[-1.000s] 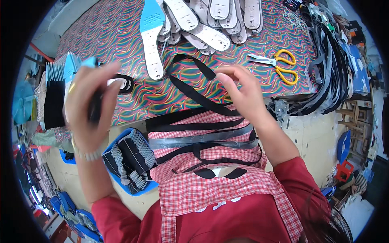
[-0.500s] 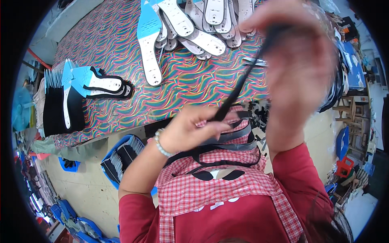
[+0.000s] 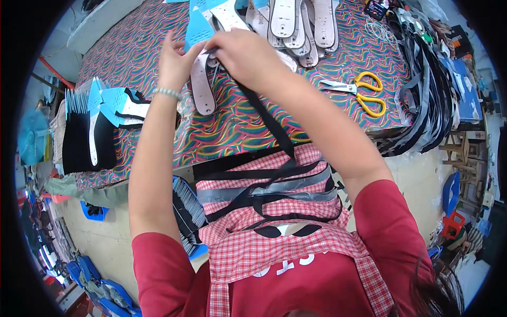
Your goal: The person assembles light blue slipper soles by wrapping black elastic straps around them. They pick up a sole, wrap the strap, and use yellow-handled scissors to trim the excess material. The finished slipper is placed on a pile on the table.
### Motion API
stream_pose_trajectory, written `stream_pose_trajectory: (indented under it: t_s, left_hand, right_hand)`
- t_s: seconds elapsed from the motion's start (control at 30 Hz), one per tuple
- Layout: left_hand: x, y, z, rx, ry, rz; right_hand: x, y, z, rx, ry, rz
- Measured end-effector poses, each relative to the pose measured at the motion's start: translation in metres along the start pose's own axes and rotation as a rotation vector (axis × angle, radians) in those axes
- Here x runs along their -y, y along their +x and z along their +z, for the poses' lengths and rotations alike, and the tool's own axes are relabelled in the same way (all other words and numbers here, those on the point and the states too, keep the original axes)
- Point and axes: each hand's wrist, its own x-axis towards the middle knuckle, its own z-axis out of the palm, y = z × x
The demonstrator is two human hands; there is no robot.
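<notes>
Both my hands meet over the patterned table, at a blue-and-white insole (image 3: 203, 90) whose narrow white end points toward me. My left hand (image 3: 179, 63) pinches at the insole's edge, with one finger raised. Close beside it, my right hand (image 3: 245, 58) is closed on a black fabric strip (image 3: 269, 119). That strip trails from under the right hand, over the table edge, to my lap. The hands hide where strip and insole meet. More insoles (image 3: 283, 24) lie piled just beyond my hands.
Yellow-handled scissors (image 3: 369, 95) lie to the right on the table. Black and grey strips (image 3: 422, 100) hang over its right edge. At the left stand black-edged insoles (image 3: 90, 142). More strips cross my checked apron (image 3: 296, 248). A blue bin (image 3: 196, 252) stands below.
Both hands have moved to the insole at the pile's near side, the right one coming in from the far right. The strip stretched between them now hangs to my lap. The scissors are uncovered.
</notes>
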Motion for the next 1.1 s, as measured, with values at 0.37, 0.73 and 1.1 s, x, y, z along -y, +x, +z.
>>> stream_pose_trajectory:
  t_s: [0.37,0.73,1.1]
  left_hand:
    - [0.01,-0.061,-0.091,0.749,-1.733,-0.204]
    - [-0.077,-0.186,-0.061,0.299,-1.265,-0.499]
    - [-0.087,-0.193,-0.046,0.172,-1.065,-0.428]
  right_hand:
    - [0.006,-0.02,0.004,0.093,0.433,0.301]
    - [0.103,-0.101,-0.054,0.022,1.275,0.744]
    - [0.105,-0.098,-0.059,-0.097,1.426,0.926]
